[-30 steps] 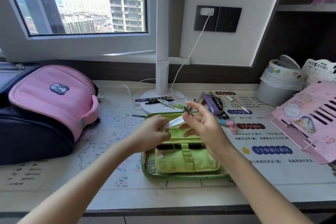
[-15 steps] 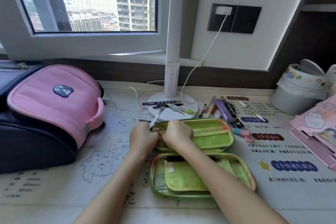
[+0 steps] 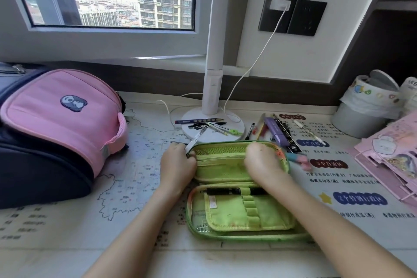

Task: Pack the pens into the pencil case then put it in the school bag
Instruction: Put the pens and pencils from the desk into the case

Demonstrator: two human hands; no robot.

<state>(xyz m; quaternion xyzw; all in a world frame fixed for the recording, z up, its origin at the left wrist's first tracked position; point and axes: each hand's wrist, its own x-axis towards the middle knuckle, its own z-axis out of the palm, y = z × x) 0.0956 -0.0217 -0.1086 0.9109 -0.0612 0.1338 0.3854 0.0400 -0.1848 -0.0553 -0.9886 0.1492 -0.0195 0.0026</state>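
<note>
Pencil case (image 3: 237,212) lies open on the desk (image 3: 135,187), front centre, long axis left to right, hinge parallel. Black pen (image 3: 225,191) is in the near half, same axis. Left hand (image 3: 178,167) pinches a white stick (image 3: 196,137) at the far half's left end; it slants up-right toward the lamp base (image 3: 237,124). Right hand (image 3: 261,162) curls on the far half's right part. Judgement: turn the stick parallel to the case and hold the pocket open. School bag (image 3: 56,124) is at left.

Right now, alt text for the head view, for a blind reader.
A left hand and right hand grip the upper half of an open green pencil case on a desk. Loose pens lie behind it; a pink school bag sits at left.
</note>
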